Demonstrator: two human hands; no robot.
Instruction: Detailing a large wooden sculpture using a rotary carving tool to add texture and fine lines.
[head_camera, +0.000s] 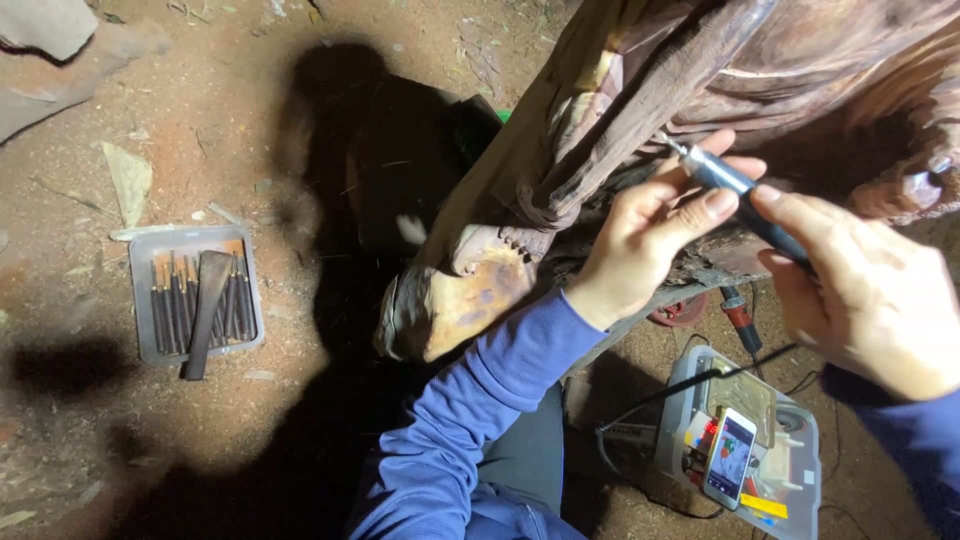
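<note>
A large carved piece of brown wood (640, 90) fills the upper right, with a carved foot-like end (460, 300) hanging low at the middle. Both my hands grip a slim rotary tool handpiece (735, 190), dark with a silver tip, and its tip touches the wood. My left hand (645, 235) pinches the handpiece near the front with thumb and fingers. My right hand (875, 285) holds the rear of the handpiece, from which a black cable runs down. Blue sleeves cover both arms.
A grey tray (140, 250) of several dark chisels lies on the dirt floor at left, a flat dark tool across it. A clear plastic box (800, 450) at lower right holds a phone (728, 455) and small items. A red-handled tool (738, 318) lies nearby.
</note>
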